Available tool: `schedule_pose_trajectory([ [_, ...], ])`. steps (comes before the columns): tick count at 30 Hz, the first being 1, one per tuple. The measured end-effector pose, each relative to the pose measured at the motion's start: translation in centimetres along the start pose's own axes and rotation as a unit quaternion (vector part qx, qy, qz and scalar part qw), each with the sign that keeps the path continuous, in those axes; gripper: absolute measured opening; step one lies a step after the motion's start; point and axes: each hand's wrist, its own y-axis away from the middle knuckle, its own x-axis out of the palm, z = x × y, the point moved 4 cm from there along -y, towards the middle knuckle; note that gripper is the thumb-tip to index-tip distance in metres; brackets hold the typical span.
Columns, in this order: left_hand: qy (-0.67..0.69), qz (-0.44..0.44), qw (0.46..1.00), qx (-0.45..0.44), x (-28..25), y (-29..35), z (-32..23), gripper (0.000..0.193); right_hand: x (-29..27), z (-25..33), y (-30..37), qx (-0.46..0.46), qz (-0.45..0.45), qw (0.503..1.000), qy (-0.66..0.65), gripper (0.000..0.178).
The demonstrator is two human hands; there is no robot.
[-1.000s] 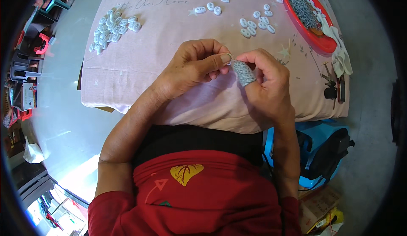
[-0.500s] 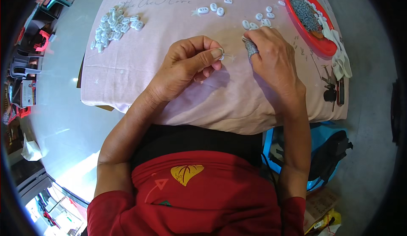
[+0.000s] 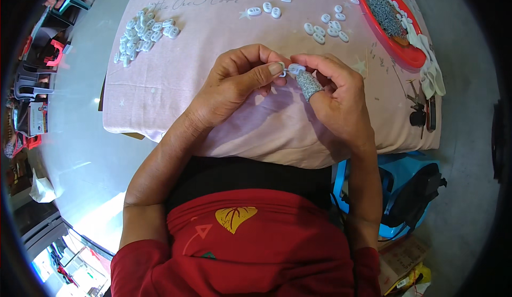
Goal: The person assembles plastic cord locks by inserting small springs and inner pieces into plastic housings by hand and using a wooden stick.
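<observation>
My left hand [image 3: 232,86] is closed, thumb and index finger pinching a small white plastic piece [image 3: 282,69] with a thin metal pin sticking out to the right. Most of that piece is hidden by the fingertips. Facing it, my right hand [image 3: 341,97] grips a white oval plastic piece [image 3: 296,70] between fingers and thumb; the thumb wears a grey speckled wrap [image 3: 309,86]. The two pieces meet or nearly meet at the pin; I cannot tell which. Beyond my right hand lie several loose white oval pieces [image 3: 319,30].
A heap of white pieces [image 3: 143,34] lies at the left on the pink cloth [image 3: 160,91]. At the right is a red tray [image 3: 414,61] holding grey metal pins [image 3: 381,14], with a white glove [image 3: 426,75] over its edge. Keys [image 3: 417,117] and loose pins [image 3: 381,61] lie nearby.
My right hand has moved left from the loose white pieces to my left fingertips, bringing a white oval piece with it. My left hand has hardly moved.
</observation>
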Motion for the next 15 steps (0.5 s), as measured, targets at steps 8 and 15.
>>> schedule_pose_trajectory([
  [8, -0.007, 0.029, 0.999, -0.012, 0.0, 0.2, -0.2, 0.021, 0.4, -0.6, 0.2, -0.005, -0.02, 0.999, -0.041, 0.031],
  [15, -0.009, 0.037, 0.999, -0.013, -0.2, 0.1, -0.1, 0.021, 1.3, -0.8, 0.4, 0.007, -0.02, 0.998, -0.053, 0.037],
])
